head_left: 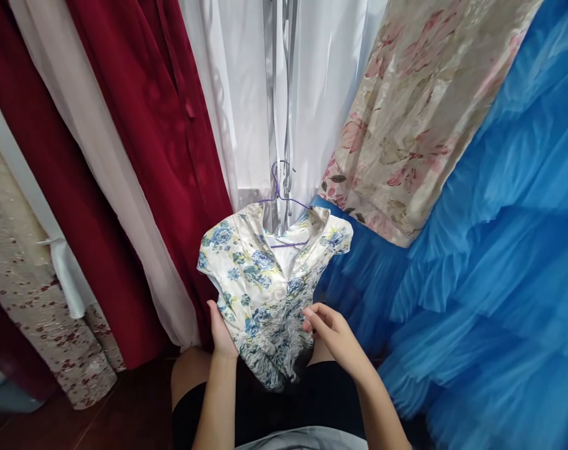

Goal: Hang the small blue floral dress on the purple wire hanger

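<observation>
A short-sleeved floral blouse (260,275), white with blue roses and yellow-green leaves, hangs in front of me on a thin purple hanger (278,187). Its lower part is gathered and crumpled above my lap. At the blouse's left edge is my left hand (224,331), thumb along the side and the other fingers hidden behind the cloth, holding it. My right hand (329,328) is at the opposite edge, thumb and fingers curled together in a pinch against the fabric. Whatever lies between those fingertips is too small to make out.
Long dark red gowns (147,156) and a pale pink cloth (110,156) hang at the left. White fabric (316,94) with grey ribbons (284,81) hangs behind the hanger. A beige floral dress (405,125) and a ruffled blue tulle gown (494,281) fill the right side.
</observation>
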Action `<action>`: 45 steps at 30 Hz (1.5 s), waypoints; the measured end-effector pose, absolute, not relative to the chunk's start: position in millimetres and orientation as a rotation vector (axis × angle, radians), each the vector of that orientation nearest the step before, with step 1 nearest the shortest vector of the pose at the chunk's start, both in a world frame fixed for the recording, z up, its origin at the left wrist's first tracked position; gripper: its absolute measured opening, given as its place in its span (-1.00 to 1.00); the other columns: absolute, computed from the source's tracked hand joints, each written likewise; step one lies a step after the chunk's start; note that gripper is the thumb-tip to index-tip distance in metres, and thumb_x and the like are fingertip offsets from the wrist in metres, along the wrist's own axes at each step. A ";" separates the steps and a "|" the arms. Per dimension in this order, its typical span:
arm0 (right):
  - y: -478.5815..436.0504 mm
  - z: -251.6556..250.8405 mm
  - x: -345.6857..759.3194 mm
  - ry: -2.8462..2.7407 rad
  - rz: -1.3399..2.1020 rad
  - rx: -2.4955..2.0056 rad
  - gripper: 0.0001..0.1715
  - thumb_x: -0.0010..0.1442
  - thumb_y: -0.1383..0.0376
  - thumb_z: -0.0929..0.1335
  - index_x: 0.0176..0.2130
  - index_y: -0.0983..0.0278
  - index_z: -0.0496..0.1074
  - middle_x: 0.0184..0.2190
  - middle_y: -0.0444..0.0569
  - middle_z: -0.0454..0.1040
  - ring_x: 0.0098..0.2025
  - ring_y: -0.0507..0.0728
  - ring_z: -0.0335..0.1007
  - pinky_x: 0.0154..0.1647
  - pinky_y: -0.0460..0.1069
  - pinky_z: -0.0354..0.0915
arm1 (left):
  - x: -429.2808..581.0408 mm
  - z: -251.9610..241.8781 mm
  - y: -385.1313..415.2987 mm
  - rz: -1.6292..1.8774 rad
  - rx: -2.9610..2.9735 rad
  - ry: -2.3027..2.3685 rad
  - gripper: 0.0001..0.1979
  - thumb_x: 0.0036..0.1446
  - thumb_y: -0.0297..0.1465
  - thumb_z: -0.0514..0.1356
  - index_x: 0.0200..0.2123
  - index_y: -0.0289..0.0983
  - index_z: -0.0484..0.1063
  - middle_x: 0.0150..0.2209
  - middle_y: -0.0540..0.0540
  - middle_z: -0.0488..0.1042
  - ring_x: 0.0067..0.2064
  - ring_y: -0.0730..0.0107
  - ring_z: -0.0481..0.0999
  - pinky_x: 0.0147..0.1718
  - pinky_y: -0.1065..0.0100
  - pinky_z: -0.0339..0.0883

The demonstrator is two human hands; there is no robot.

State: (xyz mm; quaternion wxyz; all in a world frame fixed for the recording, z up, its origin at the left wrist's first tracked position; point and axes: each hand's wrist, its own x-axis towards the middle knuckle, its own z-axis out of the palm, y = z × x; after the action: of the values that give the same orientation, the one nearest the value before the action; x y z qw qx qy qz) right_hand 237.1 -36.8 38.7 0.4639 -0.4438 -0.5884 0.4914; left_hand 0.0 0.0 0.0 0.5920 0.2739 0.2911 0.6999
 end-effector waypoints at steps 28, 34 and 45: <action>-22.7 47.2 196.2 -1.258 1.221 -0.934 -0.61 0.15 0.10 0.40 -0.56 0.30 0.48 -0.69 -0.23 0.09 -0.59 -0.01 -0.09 -0.53 -0.04 -0.15 | 82.1 8.1 -15.8 1.700 1.765 1.116 -0.77 0.23 -0.47 0.15 -0.04 -0.21 0.39 -0.08 -0.13 0.47 -0.03 0.23 0.48 -0.01 0.24 0.34; -27.6 49.3 191.2 -1.253 1.285 -0.955 -0.62 0.17 0.08 0.39 -0.46 0.33 0.57 -0.76 -0.26 0.07 -0.65 -0.03 -0.13 -0.56 -0.03 -0.19 | 80.7 8.5 -16.8 1.686 1.723 1.180 -0.94 0.24 -0.47 0.12 -0.22 -0.22 0.36 -0.32 -0.03 0.45 -0.26 0.34 0.48 -0.24 0.37 0.34; -24.8 45.3 185.5 -1.224 1.272 -0.895 -0.60 0.19 0.04 0.38 -0.48 0.30 0.49 -0.75 -0.27 0.09 -0.66 -0.03 -0.12 -0.57 -0.04 -0.20 | 72.4 10.4 -11.3 1.715 1.882 1.092 -0.66 0.27 -0.50 0.09 0.07 -0.14 0.42 -0.08 -0.12 0.51 -0.07 0.27 0.53 -0.05 0.30 0.37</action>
State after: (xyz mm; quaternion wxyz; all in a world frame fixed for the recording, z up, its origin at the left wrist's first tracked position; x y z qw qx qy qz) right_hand 185.5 -24.8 45.3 0.5492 -0.3779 -0.5168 0.5371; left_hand 72.4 -11.3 10.4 0.1845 0.6676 0.3875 0.6084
